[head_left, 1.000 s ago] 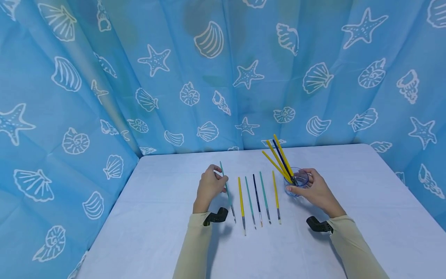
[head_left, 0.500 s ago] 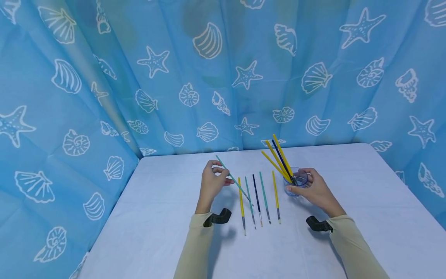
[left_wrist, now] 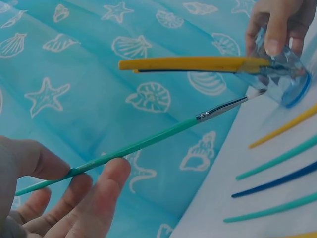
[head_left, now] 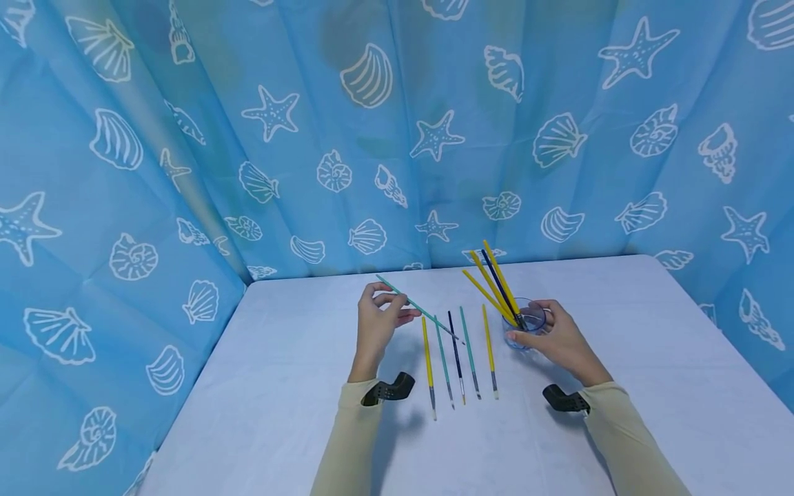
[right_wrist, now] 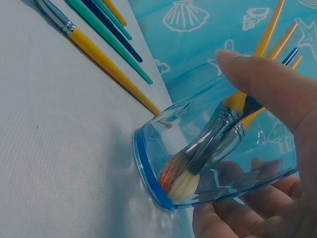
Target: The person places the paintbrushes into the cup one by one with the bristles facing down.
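Nearest us, on the surface (head_left: pixel 279 386), lie five brushes (head_left: pixel 457 362); beyond, we see the left hand (head_left: pixel 380 329) pinching a raised green brush (left_wrist: pixel 158 137), the right hand (head_left: pixel 564 344) gripping a clear cup (head_left: pixel 535 322) of four brushes (head_left: pixel 500 277), then a seashell curtain (head_left: pixel 372 138).

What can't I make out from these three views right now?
- Head view: bristles of the green brush in the left hand, too small.
- Left wrist view: bristle ends of the brushes lying in a row, cut off by the right edge.
- Right wrist view: middles of the handles rising from the cup, behind the right hand's thumb.
- Right wrist view: tip of one yellow handle, cut off by the top edge.
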A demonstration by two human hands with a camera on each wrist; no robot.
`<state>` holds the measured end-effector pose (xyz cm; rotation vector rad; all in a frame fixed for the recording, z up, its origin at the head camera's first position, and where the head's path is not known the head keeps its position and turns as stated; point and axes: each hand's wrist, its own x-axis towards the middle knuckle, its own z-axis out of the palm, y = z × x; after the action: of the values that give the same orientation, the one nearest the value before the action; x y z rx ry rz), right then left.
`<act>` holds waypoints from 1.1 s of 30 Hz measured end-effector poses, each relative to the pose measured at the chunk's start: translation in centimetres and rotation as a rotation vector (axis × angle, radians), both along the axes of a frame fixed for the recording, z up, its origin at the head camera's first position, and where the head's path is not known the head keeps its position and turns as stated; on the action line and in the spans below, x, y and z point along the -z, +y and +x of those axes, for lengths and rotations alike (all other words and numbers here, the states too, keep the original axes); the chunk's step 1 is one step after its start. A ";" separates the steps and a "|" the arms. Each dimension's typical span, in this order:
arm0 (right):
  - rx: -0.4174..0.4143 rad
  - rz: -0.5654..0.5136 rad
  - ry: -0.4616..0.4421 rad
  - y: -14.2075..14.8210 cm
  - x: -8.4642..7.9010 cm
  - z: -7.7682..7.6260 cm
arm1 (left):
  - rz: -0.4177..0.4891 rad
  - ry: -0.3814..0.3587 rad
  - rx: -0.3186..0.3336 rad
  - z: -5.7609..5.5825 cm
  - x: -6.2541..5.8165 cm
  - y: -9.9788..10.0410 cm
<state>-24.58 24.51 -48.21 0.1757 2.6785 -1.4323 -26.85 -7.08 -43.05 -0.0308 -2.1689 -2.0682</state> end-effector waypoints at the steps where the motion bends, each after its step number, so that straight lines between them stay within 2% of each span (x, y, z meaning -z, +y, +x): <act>1: 0.000 0.002 0.001 0.0 0.0 0.0 | 0.007 0.004 0.002 0.1 0.0 0.1; 22: 0.006 0.020 -0.002 -0.1 -0.2 0.1 | 0.152 0.060 0.085 0.6 -0.7 3.5; 33: 0.001 0.013 0.004 -0.1 -0.1 0.0 | 0.181 0.078 0.103 0.6 -1.1 5.2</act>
<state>-24.53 24.42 -48.13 0.1746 2.6921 -1.4170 -26.25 -1.88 -41.95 -0.2038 -1.9664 -2.2706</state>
